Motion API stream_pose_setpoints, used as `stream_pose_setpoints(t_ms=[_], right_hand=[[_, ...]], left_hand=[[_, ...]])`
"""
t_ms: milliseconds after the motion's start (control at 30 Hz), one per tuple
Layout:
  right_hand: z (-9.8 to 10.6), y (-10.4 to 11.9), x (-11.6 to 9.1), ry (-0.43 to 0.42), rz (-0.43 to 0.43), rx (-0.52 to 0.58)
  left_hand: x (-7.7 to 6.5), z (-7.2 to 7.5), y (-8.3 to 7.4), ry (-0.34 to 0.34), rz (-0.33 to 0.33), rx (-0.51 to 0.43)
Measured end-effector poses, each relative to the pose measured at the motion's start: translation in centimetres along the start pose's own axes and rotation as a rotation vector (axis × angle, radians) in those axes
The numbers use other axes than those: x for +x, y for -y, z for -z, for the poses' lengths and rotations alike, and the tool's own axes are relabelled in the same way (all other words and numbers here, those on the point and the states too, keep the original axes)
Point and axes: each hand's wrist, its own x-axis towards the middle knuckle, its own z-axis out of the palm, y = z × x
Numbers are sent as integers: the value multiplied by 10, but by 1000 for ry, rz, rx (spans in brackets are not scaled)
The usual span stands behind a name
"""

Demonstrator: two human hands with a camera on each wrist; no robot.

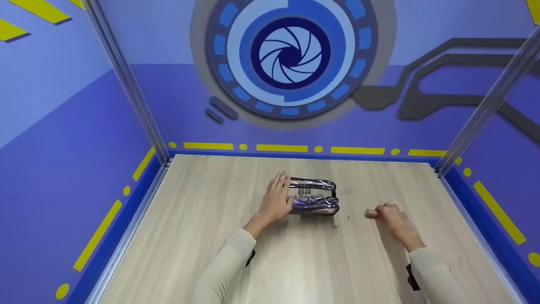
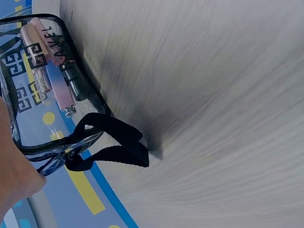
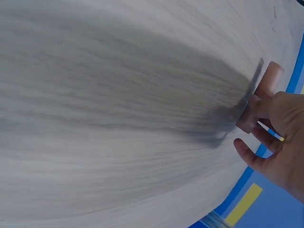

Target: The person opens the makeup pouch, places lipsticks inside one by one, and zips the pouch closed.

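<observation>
A clear cosmetic bag (image 1: 314,196) with black trim sits mid-table. Through its plastic, in the left wrist view, show a pink tube (image 2: 61,88), a dark tube (image 2: 76,80) and other slim tubes. My left hand (image 1: 276,198) rests against the bag's left end, fingers straight, thumb toward the near side. Only the edge of this hand (image 2: 16,166) shows in the left wrist view. Right of the bag, my right hand (image 1: 396,221) pinches a small brownish-pink cylinder (image 3: 270,80) between thumb and fingers, close over the table. Its other fingers are spread beneath.
A black strap loop (image 2: 114,142) hangs off the bag's end. Small dark marks (image 1: 335,226) dot the wooden table (image 1: 202,236) near the bag. Blue printed walls (image 1: 168,101) enclose the table at the back and sides, with metal posts (image 1: 130,84) at the corners.
</observation>
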Motion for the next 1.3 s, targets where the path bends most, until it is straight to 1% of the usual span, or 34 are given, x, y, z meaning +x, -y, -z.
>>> stream_pose_setpoints(t_ms=[67, 133, 233, 300, 367, 467, 567, 700, 767, 867, 1000, 1100, 1200, 1300], right_hand=[[2, 1, 3, -13, 3, -11], [3, 4, 6, -59, 46, -71], [9, 10, 14, -135, 96, -105], [15, 18, 19, -164, 131, -104], [21, 28, 25, -182, 160, -89], [31, 45, 33, -226, 187, -37], [39, 64, 41, -314, 211, 4], [44, 90, 48, -437, 270, -7], [44, 103, 49, -476, 315, -20], [44, 120, 51, -487, 389, -20], [41, 140, 50, -465, 478, -10], [35, 153, 50, -447, 527, -9], [28, 164, 50, -419, 548, -5], [22, 173, 51, -406, 527, -39]], left_hand=[[0, -2, 0, -10, -2, 5], [0, -2, -1, -18, -6, 4], [1, -3, 0, -7, -3, 10], [1, -1, 0, 5, 4, 9], [2, 0, 0, 25, 15, 18], [2, 2, 0, 49, 26, 23], [3, 2, 0, 64, 29, 31], [2, 2, -1, 55, 26, 36], [1, 2, -2, 42, 23, 35], [1, 2, -2, 18, 15, 35], [2, 1, -1, 19, 16, 23], [2, -1, 0, 14, 20, 5], [1, -2, 0, 10, 21, 3], [2, -2, 0, 0, 9, 1]])
